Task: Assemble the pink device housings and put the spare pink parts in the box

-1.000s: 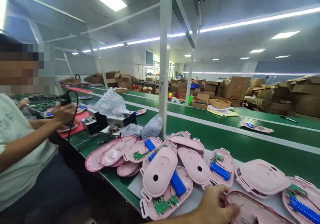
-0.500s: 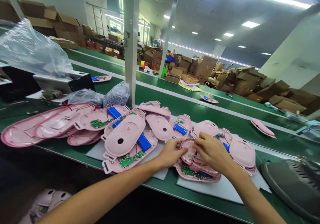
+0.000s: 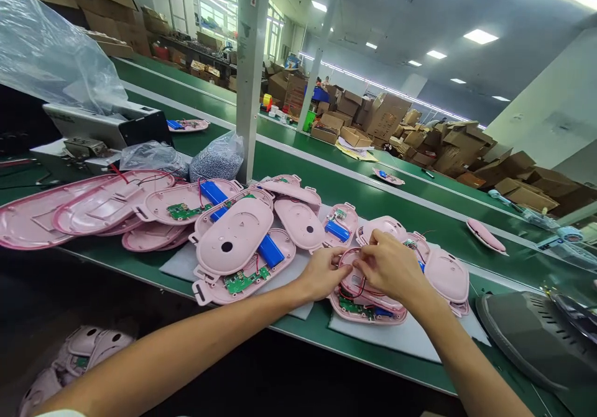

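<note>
My left hand [image 3: 325,273] pinches the left rim of a pink plastic shell [image 3: 357,273], thumb on the inside. My right hand [image 3: 386,266] has its fingers pinched together over the same shell; what lies between those fingertips is hidden. Red and black wires [image 3: 357,293] loop out of the shell. Directly beneath sits another pink half with a green circuit board [image 3: 351,306] and a blue battery [image 3: 383,312]. Left of my hands, several pink shells lie in a pile, a pink cover with a dark round hole [image 3: 234,237] on top.
White foam sheets [image 3: 420,341] lie under the shells along the green bench's front edge. A grey rounded housing [image 3: 527,336] stands at right. A metal post [image 3: 252,75] rises behind the pile, beside a bag of small parts [image 3: 217,158]. More pink shells [image 3: 96,348] sit low at left.
The view has shifted slightly. My hands stay at the same shell, with my right fingertips a little nearer the left thumb.
</note>
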`<state>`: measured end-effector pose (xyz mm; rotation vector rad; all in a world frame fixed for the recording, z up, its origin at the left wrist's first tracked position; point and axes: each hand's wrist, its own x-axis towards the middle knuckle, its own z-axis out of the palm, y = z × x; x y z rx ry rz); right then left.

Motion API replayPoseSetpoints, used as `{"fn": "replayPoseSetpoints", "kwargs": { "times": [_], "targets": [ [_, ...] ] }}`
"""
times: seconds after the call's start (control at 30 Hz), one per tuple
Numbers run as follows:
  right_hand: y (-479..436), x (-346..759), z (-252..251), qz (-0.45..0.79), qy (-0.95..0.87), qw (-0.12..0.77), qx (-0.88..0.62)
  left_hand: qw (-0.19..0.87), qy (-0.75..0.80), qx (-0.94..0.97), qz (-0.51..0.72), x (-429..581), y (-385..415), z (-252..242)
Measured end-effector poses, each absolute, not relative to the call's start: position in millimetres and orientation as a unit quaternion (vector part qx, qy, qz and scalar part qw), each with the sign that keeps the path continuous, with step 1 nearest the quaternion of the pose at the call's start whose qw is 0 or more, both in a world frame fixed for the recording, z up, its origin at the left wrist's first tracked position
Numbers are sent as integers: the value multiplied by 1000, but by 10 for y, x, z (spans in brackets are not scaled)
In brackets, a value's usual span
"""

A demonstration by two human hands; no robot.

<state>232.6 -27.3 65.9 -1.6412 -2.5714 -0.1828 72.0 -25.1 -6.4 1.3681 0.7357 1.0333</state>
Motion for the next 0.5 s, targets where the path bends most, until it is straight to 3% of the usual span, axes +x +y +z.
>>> {"fn": "replayPoseSetpoints", "kwargs": {
  "times": [0.13,0.23,0.5],
  "targets": [
    [-234,2343,712,-51,-787,97,-607,575,340,603,436,701,-222,-81],
    [-197,2460,733,21,-754,148,-640,569,356,605,429,691,-198,-64],
    [-83,2408,674,97,-772,256,-573,494,359,698,373,570,2,51]
  ]
}}
